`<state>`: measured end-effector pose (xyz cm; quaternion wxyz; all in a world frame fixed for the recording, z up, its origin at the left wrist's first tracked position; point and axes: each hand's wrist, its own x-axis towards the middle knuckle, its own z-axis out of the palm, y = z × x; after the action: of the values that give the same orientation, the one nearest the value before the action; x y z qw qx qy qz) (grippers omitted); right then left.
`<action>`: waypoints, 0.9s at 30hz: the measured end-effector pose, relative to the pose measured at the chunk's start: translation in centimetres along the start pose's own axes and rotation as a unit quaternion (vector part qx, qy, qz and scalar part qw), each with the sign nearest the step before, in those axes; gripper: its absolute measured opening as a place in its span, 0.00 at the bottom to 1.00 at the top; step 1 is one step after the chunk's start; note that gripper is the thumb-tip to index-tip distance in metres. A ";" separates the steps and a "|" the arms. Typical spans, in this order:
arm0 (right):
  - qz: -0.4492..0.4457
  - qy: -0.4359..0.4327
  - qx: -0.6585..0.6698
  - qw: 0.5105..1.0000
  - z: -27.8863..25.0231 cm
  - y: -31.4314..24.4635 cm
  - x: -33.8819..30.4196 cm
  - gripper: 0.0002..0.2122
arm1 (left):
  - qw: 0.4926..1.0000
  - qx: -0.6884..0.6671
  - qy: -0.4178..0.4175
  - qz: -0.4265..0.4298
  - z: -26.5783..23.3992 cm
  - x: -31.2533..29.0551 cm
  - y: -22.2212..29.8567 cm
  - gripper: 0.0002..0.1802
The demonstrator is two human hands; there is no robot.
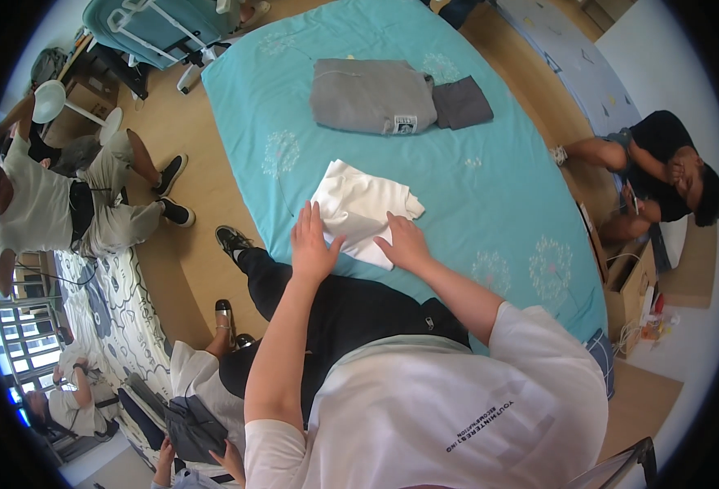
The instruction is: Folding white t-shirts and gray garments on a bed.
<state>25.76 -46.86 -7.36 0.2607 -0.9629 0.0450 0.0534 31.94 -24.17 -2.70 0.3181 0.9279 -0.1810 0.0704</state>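
Note:
A white cloth garment (363, 200), partly folded and wrinkled, lies on the turquoise bedspread (433, 175) just in front of me. My left hand (314, 244) rests at its left edge, fingers stretched out and pointing away from me. On the garment's near right side is my right hand (405, 243), its fingers spread and touching the cloth. Neither hand grips anything. Farther back on the bed lies a folded grey garment (367, 94) with a small printed patch. A darker grey folded cloth (463, 103) sits against its right side.
A person in black (661, 163) sits right of the bed with a phone. At left stands a person in light clothes (41, 200). Another person's hands hold dark grey cloth (196, 428) at lower left. A teal chair (151, 33) and cardboard box (632, 285) flank the bed.

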 end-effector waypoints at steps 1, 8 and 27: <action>0.007 0.021 -0.008 1.000 0.2 0.1 0.3 0.31 | 0.999 0.016 -0.043 0.015 0.2 0.6 -1.0 0.29; 0.043 -0.008 0.036 0.998 1.1 4.0 2.7 0.18 | 0.984 -0.033 -0.173 -0.020 2.0 3.6 -5.6 0.22; -0.093 -0.414 0.102 0.900 -5.4 -3.5 -0.5 0.12 | 0.957 -0.035 -0.280 0.062 -5.6 -1.5 -4.6 0.18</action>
<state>26.13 -46.52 -0.92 0.3566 -0.8217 -0.1515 0.4180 32.26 -16.91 -1.21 0.2820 0.8857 -0.3226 -0.1789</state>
